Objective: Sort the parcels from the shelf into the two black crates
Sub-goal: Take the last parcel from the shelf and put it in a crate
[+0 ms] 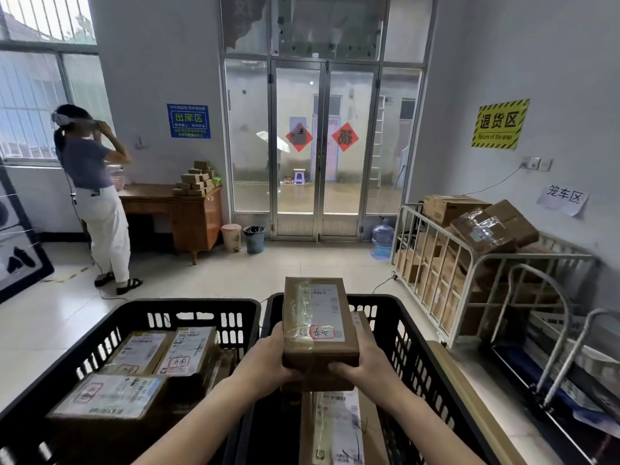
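In the head view, I am holding a brown parcel (318, 323) with my left hand (268, 360) and right hand (365, 364), fingers (337, 366) curling tight around its near end. It is hanging over the right black crate (412, 333). Three parcels (110, 396) are lying in the left black crate (188, 302).

Small brown cartons (198, 180) are being supported in a pile by a brown wooden desk (151, 193); large cardboard boxes (486, 226) are being held inside a grey metal cage cart (543, 256).
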Motion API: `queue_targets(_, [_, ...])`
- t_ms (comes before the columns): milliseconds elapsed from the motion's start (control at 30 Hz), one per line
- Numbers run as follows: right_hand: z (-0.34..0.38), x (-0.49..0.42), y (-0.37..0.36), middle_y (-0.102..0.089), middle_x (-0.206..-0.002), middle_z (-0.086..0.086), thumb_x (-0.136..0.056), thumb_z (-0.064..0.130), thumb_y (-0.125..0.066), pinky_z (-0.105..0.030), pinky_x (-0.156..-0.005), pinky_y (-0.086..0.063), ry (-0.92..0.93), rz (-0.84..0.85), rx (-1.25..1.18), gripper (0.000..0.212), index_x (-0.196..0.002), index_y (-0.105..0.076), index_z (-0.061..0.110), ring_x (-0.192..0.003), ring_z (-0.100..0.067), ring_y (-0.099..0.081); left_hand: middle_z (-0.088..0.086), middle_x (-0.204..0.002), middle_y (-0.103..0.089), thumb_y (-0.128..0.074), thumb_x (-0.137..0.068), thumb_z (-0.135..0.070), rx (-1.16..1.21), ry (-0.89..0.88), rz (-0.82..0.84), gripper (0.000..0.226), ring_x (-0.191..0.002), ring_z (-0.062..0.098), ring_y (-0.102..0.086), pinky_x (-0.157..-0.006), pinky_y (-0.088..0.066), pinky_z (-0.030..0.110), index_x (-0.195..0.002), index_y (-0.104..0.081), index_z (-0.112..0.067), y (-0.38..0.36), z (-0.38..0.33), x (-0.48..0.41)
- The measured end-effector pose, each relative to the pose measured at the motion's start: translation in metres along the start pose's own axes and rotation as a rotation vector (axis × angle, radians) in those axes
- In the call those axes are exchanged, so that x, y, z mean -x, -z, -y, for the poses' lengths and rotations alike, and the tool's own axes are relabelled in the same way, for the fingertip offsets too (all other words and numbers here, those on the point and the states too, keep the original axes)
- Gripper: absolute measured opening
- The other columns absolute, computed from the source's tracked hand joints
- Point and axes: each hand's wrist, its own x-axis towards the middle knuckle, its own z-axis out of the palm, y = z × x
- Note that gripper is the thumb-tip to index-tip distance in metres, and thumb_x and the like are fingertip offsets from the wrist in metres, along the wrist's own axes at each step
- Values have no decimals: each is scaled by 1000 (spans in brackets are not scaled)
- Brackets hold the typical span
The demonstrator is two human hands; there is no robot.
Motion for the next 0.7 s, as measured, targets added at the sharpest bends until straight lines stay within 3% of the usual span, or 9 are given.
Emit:
queue_targets(100, [-9, -19, -6, -55, -121, 6, -77, 20, -73, -18, -96, -44, -6, -1, 40, 63, -128, -38, 27, -115, -8, -52, 1, -113, -64, -75, -71, -25, -89, 17, 2, 70, -103, 18, -62, -88, -51, 33, -128, -35, -16, 0, 10, -18])
queue_targets(200, [-16, -36, -11, -54, -119, 8, -77, 17, -73, -3, -84, -39, -13, -18, 62, 63, -128, -36, 28, -112, -5, -51, 4, -112, -64, -73, -72, -31, -217, 33, -7, 68, -103, 23, -61, -89, -49, 36, -127, -36, -14, -2, 19, -36])
queue_targets(267, [-20, -45, -14, -53, -115, 11, -78, 17, -72, 0, -79, -37, -11, -30, 84, 61, -128, -38, 27, -111, -5, -50, 6, -114, -62, -73, -72, -37, -317, 48, -20, 68, -107, 25, -58, -91, -46, 34, -126, -38, -14, -3, 24, -46])
queue_targets(467, [-37, -64, -23, -49, -115, 9, -80, 15, -70, -7, -91, -34, -66, -4, 130, 68, -137, -33, 18, -112, -5, -46, 7, -133, -49, -67, -76, -47, -418, 88, -7, 75, -132, 26, -34, -110, -22, 35, -133, -34, -14, -17, 40, -66])
queue_targets(700, [-43, -79, -30, -50, -124, 7, -80, 15, -70, -23, -103, -36, -54, -15, 163, 71, -139, -33, 26, -116, -6, -45, 6, -137, -46, -65, -79, -45, -420, 117, -7, 71, -135, 24, -30, -111, -19, 36, -133, -33, -13, -20, 47, -73])
